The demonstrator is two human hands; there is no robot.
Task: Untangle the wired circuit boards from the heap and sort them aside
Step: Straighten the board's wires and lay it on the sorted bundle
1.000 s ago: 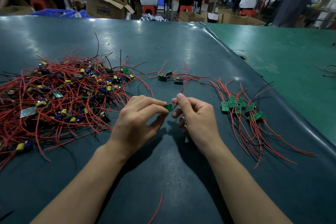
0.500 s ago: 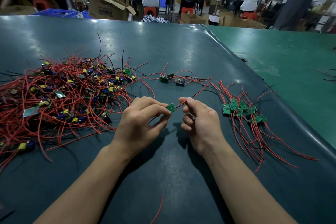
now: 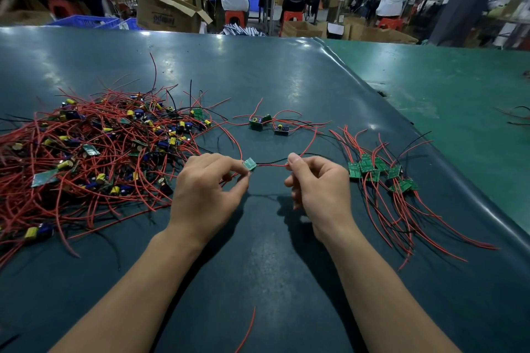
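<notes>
Left hand point(image 3: 205, 192) pinching a small green circuit board point(image 3: 249, 164) between thumb and forefinger, grip closed on it just above the dark bench point(image 3: 258, 80). Right hand point(image 3: 318, 186) pinching the board's red and black wires point(image 3: 271, 164), stretched between the two hands. Tangled heap point(image 3: 94, 152) of red-wired boards at left, touching the bench. Sorted pile point(image 3: 381, 172) of green boards at right, wires trailing near. Two loose boards point(image 3: 268, 125) farther off, between heap and pile. Lone red wire point(image 3: 248, 329) at the near edge.
</notes>
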